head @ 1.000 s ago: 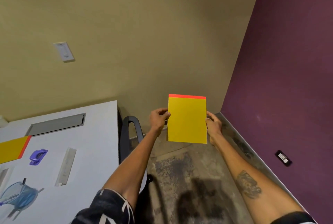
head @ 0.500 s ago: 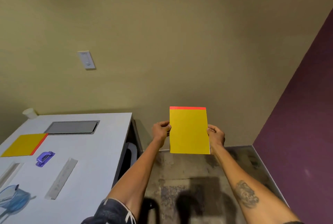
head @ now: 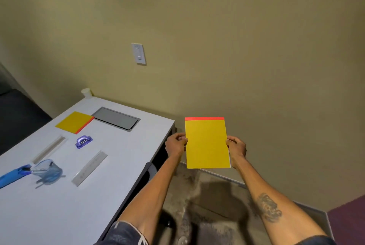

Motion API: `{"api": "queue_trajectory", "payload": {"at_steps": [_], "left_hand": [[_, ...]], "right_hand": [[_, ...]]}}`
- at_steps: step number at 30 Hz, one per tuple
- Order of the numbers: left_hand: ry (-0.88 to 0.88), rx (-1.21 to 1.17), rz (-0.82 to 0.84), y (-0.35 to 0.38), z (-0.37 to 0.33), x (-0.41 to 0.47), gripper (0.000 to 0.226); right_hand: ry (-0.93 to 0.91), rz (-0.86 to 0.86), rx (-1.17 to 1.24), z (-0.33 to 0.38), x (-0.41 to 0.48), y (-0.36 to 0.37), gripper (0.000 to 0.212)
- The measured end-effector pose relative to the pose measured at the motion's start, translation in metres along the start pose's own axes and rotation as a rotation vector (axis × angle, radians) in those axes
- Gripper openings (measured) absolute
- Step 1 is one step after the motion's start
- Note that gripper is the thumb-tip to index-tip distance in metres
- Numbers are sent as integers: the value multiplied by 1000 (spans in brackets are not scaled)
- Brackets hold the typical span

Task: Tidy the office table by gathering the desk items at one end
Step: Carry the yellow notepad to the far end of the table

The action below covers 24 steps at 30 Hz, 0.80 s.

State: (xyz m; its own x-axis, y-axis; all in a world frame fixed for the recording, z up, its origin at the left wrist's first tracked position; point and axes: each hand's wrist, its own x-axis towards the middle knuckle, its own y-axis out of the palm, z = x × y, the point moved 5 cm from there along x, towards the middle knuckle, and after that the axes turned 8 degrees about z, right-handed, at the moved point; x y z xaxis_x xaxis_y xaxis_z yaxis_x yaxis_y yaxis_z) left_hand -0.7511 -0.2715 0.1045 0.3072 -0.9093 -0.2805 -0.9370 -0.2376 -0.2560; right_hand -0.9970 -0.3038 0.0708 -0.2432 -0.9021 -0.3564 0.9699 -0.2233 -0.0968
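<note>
I hold a yellow notepad (head: 207,144) with a red top strip upright in the air, right of the white table (head: 122,158) and over the floor. My left hand (head: 175,144) grips its left edge and my right hand (head: 236,147) grips its right edge. On the table lie a second yellow notepad (head: 74,122), a purple hole punch (head: 84,141), a clear ruler (head: 89,167), a white strip (head: 49,149), a clear blue holder (head: 47,170) and a blue item (head: 13,175) at the left edge.
A grey cable hatch (head: 116,118) is set into the tabletop near the wall. A white cup (head: 86,93) stands at the table's far corner. A light switch (head: 138,53) is on the beige wall. A dark chair part (head: 150,169) sits under the table's right edge.
The view has swung left, so more of the table shows. The notepad stays held in both hands, in nearly the same pose.
</note>
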Motion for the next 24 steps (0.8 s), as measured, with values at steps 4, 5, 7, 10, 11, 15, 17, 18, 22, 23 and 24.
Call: {"api": "queue_trajectory", "payload": {"at_steps": [4,5,7,10,11,15,17,18,22,23,24], "left_hand": [[-57,-32,-90,-28,12,43,24],[-77,-52,-115,-36,16,55,24],[-111,-98,-159,-53,23,80,24],[-136,-149,-225,-78,33,121,25],[-146,-164,-248,-86,35,133,26],[-180,-229,-301,-116,43,175,26],[-199,-258,-334,-130,50,192,26],[-212,-271,-352,-136,54,199,26],[-260,-356,-400,-158,72,219,28],[-266,-374,-416,-163,75,223,29],[-273,-385,-437,-168,79,227,29]], "right_hand": [[20,130,-101,10,45,61,32],[28,175,-130,12,57,78,32],[32,272,-201,18,78,116,33],[33,382,-284,29,105,169,34],[34,409,-308,33,113,186,34],[32,495,-410,46,145,249,31],[31,532,-465,51,159,278,28],[33,551,-494,52,163,291,26],[40,611,-580,53,179,340,23],[43,626,-583,54,183,353,26],[44,642,-584,55,186,365,28]]}}
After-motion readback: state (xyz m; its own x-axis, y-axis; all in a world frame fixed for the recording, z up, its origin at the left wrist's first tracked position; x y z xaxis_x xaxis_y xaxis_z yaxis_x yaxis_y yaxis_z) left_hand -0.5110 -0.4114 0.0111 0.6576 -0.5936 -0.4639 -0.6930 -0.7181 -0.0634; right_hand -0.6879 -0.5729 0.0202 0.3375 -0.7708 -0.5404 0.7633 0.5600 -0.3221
